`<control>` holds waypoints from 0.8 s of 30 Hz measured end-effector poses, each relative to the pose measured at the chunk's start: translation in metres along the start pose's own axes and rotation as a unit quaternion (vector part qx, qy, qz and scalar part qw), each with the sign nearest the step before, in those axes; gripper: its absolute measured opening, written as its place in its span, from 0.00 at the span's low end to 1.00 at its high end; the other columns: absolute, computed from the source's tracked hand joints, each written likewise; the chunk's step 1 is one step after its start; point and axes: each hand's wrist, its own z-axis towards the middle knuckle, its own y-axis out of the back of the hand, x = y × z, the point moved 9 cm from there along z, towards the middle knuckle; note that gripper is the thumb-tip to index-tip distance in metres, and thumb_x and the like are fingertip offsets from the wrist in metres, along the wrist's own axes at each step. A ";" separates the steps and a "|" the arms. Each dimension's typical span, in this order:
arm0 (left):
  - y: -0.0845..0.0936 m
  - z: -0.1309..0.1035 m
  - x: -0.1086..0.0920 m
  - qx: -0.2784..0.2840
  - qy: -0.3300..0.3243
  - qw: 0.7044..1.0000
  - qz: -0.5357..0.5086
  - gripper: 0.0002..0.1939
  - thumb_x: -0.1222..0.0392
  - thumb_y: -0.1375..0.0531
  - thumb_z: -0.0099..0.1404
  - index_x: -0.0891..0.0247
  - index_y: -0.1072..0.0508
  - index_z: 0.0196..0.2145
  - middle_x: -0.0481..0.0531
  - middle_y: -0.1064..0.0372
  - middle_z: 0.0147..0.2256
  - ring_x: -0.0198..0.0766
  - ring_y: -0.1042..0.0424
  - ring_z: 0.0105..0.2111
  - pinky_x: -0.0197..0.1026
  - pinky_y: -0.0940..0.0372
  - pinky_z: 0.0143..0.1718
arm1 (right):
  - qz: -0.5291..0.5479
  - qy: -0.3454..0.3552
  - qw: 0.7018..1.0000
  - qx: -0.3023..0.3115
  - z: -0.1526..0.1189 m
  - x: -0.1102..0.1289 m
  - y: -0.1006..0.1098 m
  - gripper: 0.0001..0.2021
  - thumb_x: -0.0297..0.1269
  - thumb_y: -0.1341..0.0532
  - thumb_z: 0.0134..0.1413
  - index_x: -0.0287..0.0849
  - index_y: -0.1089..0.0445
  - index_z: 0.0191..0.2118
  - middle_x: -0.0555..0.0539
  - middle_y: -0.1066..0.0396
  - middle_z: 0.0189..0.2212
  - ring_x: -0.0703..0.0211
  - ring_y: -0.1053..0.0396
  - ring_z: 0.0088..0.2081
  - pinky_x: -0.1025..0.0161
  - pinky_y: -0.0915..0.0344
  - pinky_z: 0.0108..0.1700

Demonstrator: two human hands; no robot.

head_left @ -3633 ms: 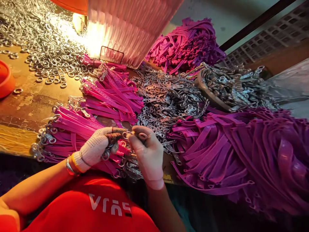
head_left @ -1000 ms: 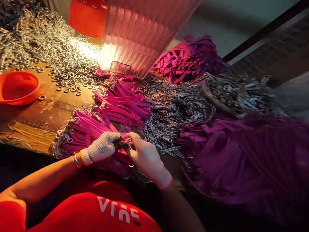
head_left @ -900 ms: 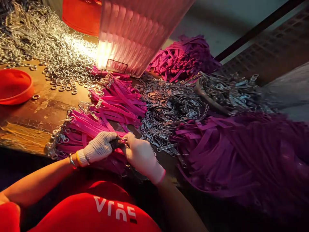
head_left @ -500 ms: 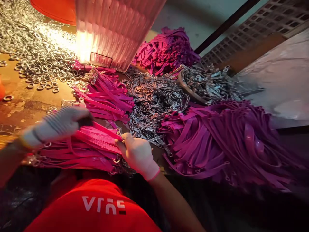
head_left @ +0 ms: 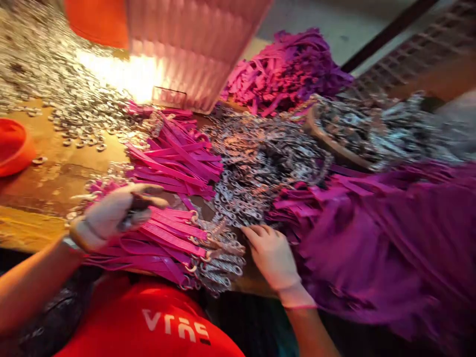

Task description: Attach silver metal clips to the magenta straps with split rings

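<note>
A stack of finished pink straps (head_left: 167,238) with metal clips fitted lies at the desk's (head_left: 48,183) near edge, under the gloved left hand (head_left: 111,215), loosely curled over it. The right hand (head_left: 271,253), fingers spread and holding nothing, reaches the clip pile (head_left: 256,168) mid-desk. A large heap of bare purple straps (head_left: 372,238) remains at the right.
</note>
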 end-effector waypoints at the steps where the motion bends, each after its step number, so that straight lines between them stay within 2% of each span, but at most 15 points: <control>1: -0.016 0.009 0.007 0.014 0.025 0.998 -0.064 0.18 0.66 0.42 0.64 0.69 0.31 0.52 0.56 0.25 0.36 0.21 0.50 0.15 0.26 0.54 0.12 | -0.008 0.011 1.000 -0.019 -0.002 -0.004 -0.005 0.13 0.24 0.42 0.60 0.40 0.24 0.45 0.40 0.23 0.37 0.46 0.31 0.40 0.54 0.41 0.40; 3: -0.043 0.025 0.018 0.057 0.058 0.986 -0.146 0.17 0.70 0.41 0.59 0.68 0.31 0.48 0.59 0.25 0.41 0.21 0.49 0.15 0.27 0.57 0.11 | 0.025 0.027 0.996 -0.078 -0.003 -0.008 -0.006 0.11 0.27 0.43 0.61 0.42 0.23 0.42 0.42 0.25 0.32 0.48 0.32 0.35 0.54 0.41 0.37; 4: -0.051 0.030 0.023 0.064 0.060 0.983 -0.158 0.17 0.71 0.41 0.58 0.68 0.31 0.47 0.60 0.25 0.43 0.21 0.47 0.15 0.27 0.56 0.11 | 0.063 0.025 0.991 -0.116 -0.002 -0.009 0.000 0.10 0.30 0.43 0.62 0.42 0.24 0.41 0.42 0.26 0.31 0.49 0.32 0.34 0.53 0.39 0.37; 6: -0.064 0.036 0.029 0.065 0.026 0.989 -0.134 0.18 0.69 0.42 0.59 0.68 0.31 0.49 0.63 0.25 0.46 0.23 0.42 0.16 0.28 0.52 0.12 | 0.177 0.004 0.965 -0.192 0.003 -0.008 0.026 0.09 0.34 0.43 0.65 0.43 0.26 0.41 0.42 0.25 0.33 0.49 0.29 0.36 0.53 0.35 0.40; 8: -0.075 0.034 0.029 0.066 -0.036 0.995 -0.068 0.23 0.66 0.42 0.60 0.66 0.33 0.54 0.63 0.25 0.48 0.25 0.36 0.17 0.29 0.46 0.13 | 0.318 -0.029 0.920 -0.229 0.013 0.004 0.057 0.08 0.37 0.43 0.66 0.46 0.28 0.46 0.43 0.24 0.40 0.51 0.27 0.41 0.55 0.32 0.44; 10: -0.086 0.027 0.025 0.080 -0.097 0.992 -0.004 0.30 0.65 0.42 0.60 0.64 0.37 0.61 0.61 0.24 0.45 0.28 0.34 0.18 0.31 0.43 0.15 | 0.425 -0.051 0.886 -0.178 0.034 0.033 0.077 0.08 0.37 0.43 0.66 0.48 0.28 0.47 0.47 0.23 0.41 0.55 0.26 0.40 0.59 0.30 0.43; 12: -0.091 0.021 0.021 0.092 -0.131 0.986 0.042 0.35 0.65 0.43 0.60 0.64 0.41 0.65 0.56 0.23 0.38 0.30 0.32 0.19 0.31 0.41 0.17 | 0.487 -0.054 0.860 -0.143 0.056 0.066 0.095 0.09 0.37 0.42 0.65 0.48 0.27 0.47 0.49 0.22 0.42 0.57 0.25 0.42 0.61 0.30 0.46; 14: -0.089 0.018 0.018 0.085 -0.150 0.981 0.083 0.37 0.66 0.45 0.59 0.66 0.42 0.66 0.51 0.26 0.29 0.31 0.33 0.18 0.31 0.40 0.18 | 0.536 -0.038 0.836 -0.113 0.073 0.094 0.103 0.11 0.35 0.41 0.62 0.47 0.27 0.48 0.50 0.22 0.43 0.58 0.25 0.43 0.62 0.30 0.48; 16: -0.086 0.018 0.019 0.080 -0.147 0.978 0.123 0.37 0.67 0.45 0.59 0.67 0.43 0.67 0.46 0.31 0.23 0.31 0.36 0.16 0.31 0.40 0.17 | 0.567 -0.028 0.818 -0.090 0.082 0.110 0.102 0.12 0.33 0.40 0.58 0.46 0.27 0.48 0.50 0.22 0.44 0.59 0.25 0.44 0.62 0.30 0.49; 18: -0.082 0.019 0.024 0.085 -0.132 0.978 0.138 0.37 0.66 0.44 0.61 0.66 0.45 0.67 0.44 0.33 0.21 0.30 0.38 0.14 0.31 0.42 0.15 | 0.585 -0.032 0.807 -0.070 0.085 0.116 0.096 0.13 0.32 0.40 0.55 0.45 0.26 0.47 0.50 0.22 0.42 0.58 0.25 0.43 0.61 0.30 0.49; 20: -0.079 0.019 0.027 0.089 -0.120 0.982 0.119 0.31 0.61 0.42 0.64 0.64 0.40 0.64 0.44 0.33 0.21 0.30 0.39 0.14 0.30 0.43 0.14 | 0.597 -0.057 0.798 -0.062 0.083 0.113 0.090 0.13 0.34 0.39 0.54 0.45 0.26 0.46 0.50 0.22 0.41 0.58 0.25 0.42 0.60 0.30 0.48; 24: -0.069 0.015 0.030 0.057 -0.094 0.992 0.064 0.18 0.51 0.37 0.64 0.66 0.28 0.46 0.44 0.37 0.19 0.28 0.43 0.13 0.28 0.47 0.11 | 0.616 -0.150 0.766 -0.106 0.074 0.096 0.088 0.13 0.40 0.37 0.54 0.44 0.26 0.46 0.50 0.24 0.37 0.58 0.27 0.38 0.60 0.30 0.44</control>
